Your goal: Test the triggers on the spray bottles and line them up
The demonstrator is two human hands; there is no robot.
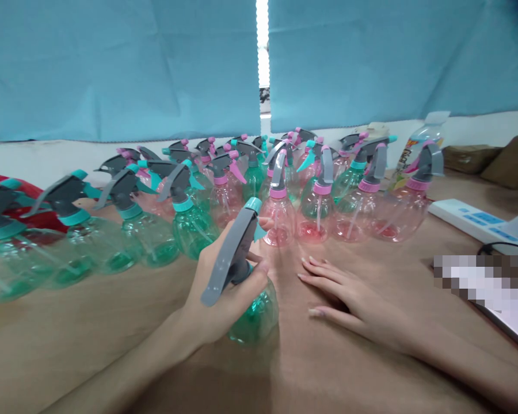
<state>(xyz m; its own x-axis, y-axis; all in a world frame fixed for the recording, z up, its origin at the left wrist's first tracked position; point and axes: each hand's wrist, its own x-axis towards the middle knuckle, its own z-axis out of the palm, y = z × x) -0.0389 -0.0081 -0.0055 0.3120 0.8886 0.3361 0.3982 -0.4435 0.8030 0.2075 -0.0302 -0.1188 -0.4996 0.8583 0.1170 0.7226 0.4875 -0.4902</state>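
Observation:
My left hand [228, 276] is wrapped round the neck of a green spray bottle [256, 316] with a grey trigger head and turquoise nozzle. The bottle is close to the table surface; whether its base touches cannot be told. Palm down, my right hand [354, 293] rests on the wooden table [302, 368] with fingers stretched out, holding nothing. Just beyond it stand pink spray bottles [278, 215] with pink collars. To the left of my left hand runs a row of green spray bottles [153, 238], all with grey heads.
More pink and green spray bottles crowd the back of the table. A labelled drink bottle [421, 144], a white power strip [479, 221] and brown boxes [511, 161] are at the right. Something red [26, 201] lies behind the left row. A blue curtain [121, 69] hangs behind.

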